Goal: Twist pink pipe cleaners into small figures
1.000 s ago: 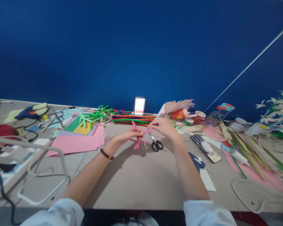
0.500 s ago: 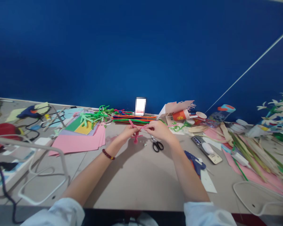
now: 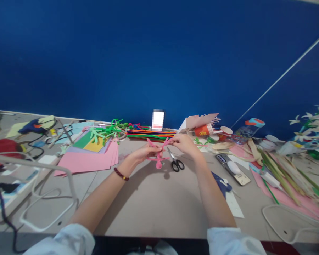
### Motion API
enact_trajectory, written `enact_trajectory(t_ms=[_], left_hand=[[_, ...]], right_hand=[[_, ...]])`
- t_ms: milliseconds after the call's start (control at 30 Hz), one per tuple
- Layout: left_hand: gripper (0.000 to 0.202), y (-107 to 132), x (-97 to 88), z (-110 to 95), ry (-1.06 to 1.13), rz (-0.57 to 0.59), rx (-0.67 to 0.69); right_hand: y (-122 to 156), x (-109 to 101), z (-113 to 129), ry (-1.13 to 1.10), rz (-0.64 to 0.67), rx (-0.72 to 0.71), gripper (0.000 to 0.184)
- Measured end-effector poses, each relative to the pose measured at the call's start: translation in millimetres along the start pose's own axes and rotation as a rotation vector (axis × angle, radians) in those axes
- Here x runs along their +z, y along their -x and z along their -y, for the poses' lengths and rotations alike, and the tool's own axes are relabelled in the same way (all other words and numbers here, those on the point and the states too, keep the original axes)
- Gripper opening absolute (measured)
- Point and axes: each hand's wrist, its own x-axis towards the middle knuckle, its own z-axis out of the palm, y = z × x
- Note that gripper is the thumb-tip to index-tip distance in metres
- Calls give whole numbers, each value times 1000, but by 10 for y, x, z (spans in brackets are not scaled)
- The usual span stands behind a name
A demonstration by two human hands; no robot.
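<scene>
A small pink pipe-cleaner figure (image 3: 158,164) with a round end hanging down is pinched in my left hand (image 3: 146,152). My right hand (image 3: 184,144) grips a pink pipe-cleaner strand that runs from the figure up and to the right, so both hands are closed on the same piece. Below and between the hands, black-handled scissors (image 3: 178,165) lie on the table with the blades pointing away. Beyond the hands rests a bundle of coloured pipe cleaners (image 3: 151,134). Part of the figure is hidden behind my left fingers.
Pink paper sheets (image 3: 87,161) and green pipe-cleaner pieces (image 3: 98,134) lie at left, near a power strip (image 3: 23,191). At right are a blue glue gun (image 3: 222,184), a phone (image 3: 234,169), orange paper cups (image 3: 203,130) and dried leaves (image 3: 284,173). A blue partition (image 3: 159,63) rises behind.
My right hand has drawn a little away from my left, with the pink strand between them now stretched more upright. The figure has shifted slightly right and toward me.
</scene>
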Motion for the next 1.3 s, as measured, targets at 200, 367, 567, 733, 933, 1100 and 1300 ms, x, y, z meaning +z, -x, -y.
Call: enact_trajectory(t_ms=[200,367,567,733,933,1100,1300], left_hand=[[27,-35,14,19,57,-47,46],[27,-80,19,65,-17,-192,144],[24,1,99,-39,-50,-63,138],[21,47,189,-80,-255,77,-28],[22,-18,164,-20,-354,-164,-26],[23,-70,93,-8,-164,-297,82],[16,-109,11,-6,171,-258,169]], right_hand=[[3,-11,20,-20,-12,-42,17],[-7,8,1,-16,-19,-55,17],[-23,69,-73,-114,27,-48,18],[-14,60,-88,-167,34,-98,16],[20,6,118,-54,-64,-196,17],[63,30,265,-54,-119,-255,22],[63,75,279,-6,-82,-238,21]])
